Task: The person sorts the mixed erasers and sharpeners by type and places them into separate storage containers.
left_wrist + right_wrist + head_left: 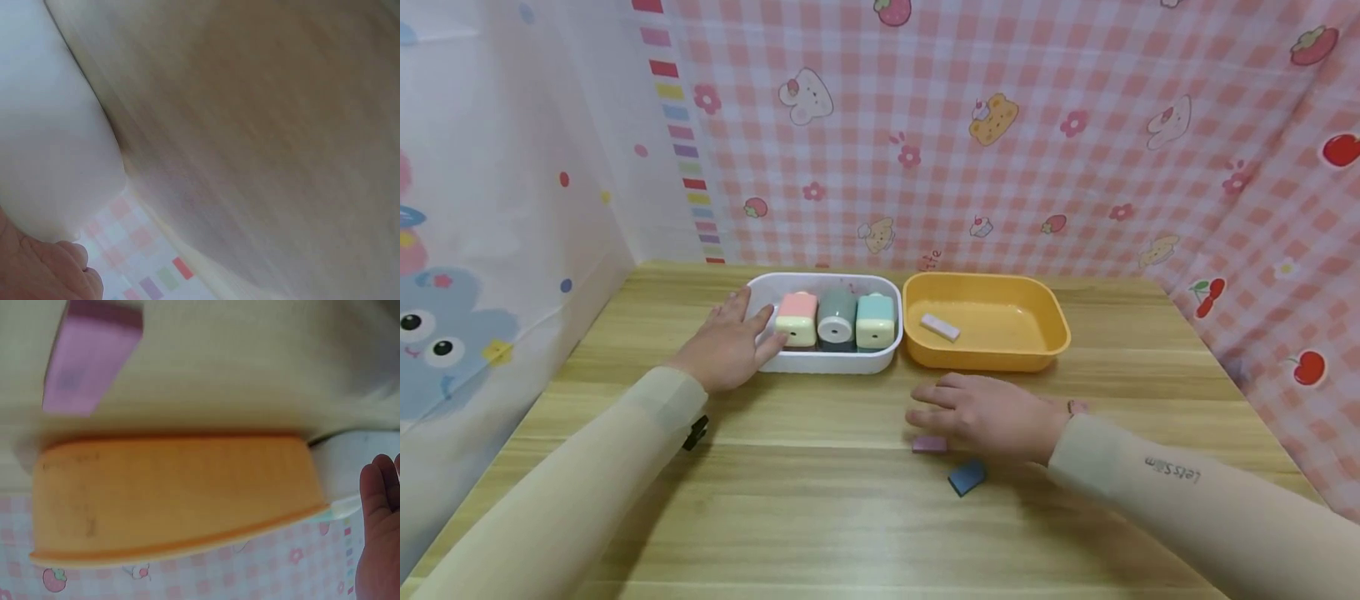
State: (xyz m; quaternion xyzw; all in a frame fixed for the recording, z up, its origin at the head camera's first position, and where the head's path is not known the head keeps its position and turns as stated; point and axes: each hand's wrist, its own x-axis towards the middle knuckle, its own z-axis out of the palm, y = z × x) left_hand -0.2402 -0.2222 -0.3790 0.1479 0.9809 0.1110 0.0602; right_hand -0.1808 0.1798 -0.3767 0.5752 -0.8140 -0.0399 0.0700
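My left hand [722, 342] rests with spread fingers at the left end of a white bin [827, 362]. In the bin stand three small rounded cases with a hole in front: pink and cream [797, 318], grey [837, 315], teal and cream [876, 320]. My right hand [985, 412] is over the table before a yellow bin [985, 361], fingers extended, holding nothing visible. Close below its fingers lies a small purple block [929, 445], also seen in the right wrist view. A blue block [967, 477] lies nearer me. One pale pink block [940, 327] is inside the yellow bin.
The two bins stand side by side at the back of the wooden table [820, 517]. Behind them hangs a pink checked curtain [865, 175], with a white patterned cloth [512, 167] to the left. A small black object [697, 433] shows beneath my left wrist.
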